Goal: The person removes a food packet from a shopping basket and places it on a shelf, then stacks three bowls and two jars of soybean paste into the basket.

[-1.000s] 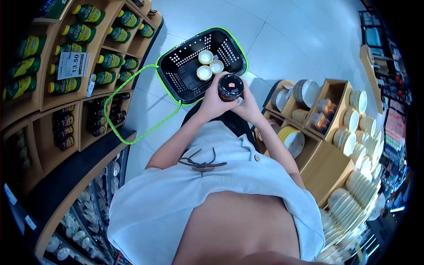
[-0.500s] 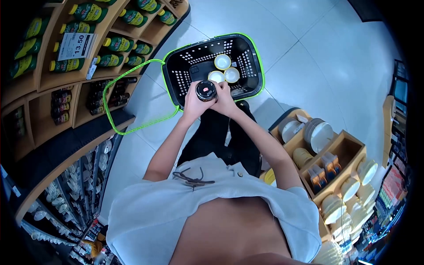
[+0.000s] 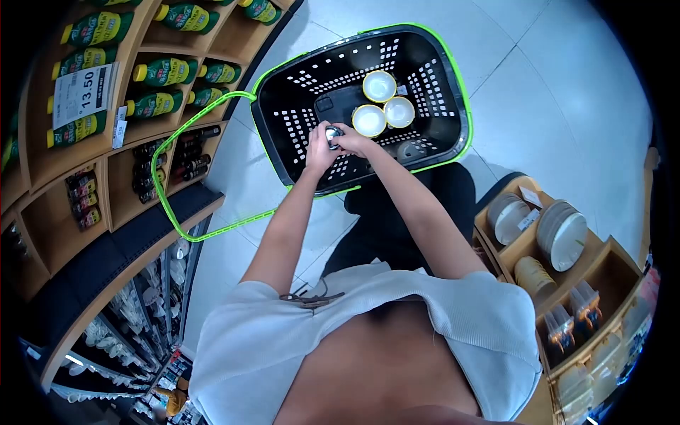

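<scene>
A small dark jar with a shiny top (image 3: pixel 333 137) is held between both hands, over the near left part of a black shopping basket (image 3: pixel 287 159) with a bright green rim. My left hand (image 3: pixel 320 147) grips its left side, and my right hand (image 3: pixel 352 141) wraps round its right side. Inside the basket, just beyond my right hand, three white bowls with yellow rims stand close together: one at the back (image 3: pixel 380 86), one at the left (image 3: pixel 369 120) and one at the right (image 3: pixel 399 112). The jar's underside is hidden.
The basket's green handle (image 3: pixel 157 185) hangs out to the left over the floor. Wooden shelves (image 3: pixel 134 53) with green bottles (image 3: pixel 167 71) and a price sign (image 3: pixel 83 94) stand at the left. At the right, a wooden display holds stacked plates (image 3: pixel 561 235).
Both hands have moved forward and down with the jar, into the basket's opening. The view has come closer, so basket and bowls look larger; the body leans further forward.
</scene>
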### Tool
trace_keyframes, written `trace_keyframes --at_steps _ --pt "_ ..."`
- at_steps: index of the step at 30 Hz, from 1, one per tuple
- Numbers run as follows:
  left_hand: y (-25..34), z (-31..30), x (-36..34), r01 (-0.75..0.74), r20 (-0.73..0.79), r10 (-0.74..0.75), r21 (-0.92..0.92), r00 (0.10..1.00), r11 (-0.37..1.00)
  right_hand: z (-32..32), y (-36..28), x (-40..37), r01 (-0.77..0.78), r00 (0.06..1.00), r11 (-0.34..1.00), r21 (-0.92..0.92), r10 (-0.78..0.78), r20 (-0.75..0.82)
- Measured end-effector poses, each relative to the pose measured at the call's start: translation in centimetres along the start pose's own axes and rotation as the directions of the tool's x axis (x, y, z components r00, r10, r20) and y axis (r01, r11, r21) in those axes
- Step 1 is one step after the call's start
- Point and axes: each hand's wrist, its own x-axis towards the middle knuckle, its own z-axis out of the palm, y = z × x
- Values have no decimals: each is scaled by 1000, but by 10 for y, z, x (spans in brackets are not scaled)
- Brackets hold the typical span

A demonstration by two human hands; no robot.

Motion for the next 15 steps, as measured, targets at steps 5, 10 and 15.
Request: trace_keyframes --at_steps 5,10,15 --pt "-64 64 29 133 200 -154 116 968 984 -12 48 80 73 980 901 -427 -144 -135" --pt "-78 92 45 123 274 -190 246 943 962 -30 62 128 -2 996 858 -514 -44 -76" --pt "-90 112 51 28 269 -94 237 959 971 -36 75 161 58 980 596 -801 -185 -67"
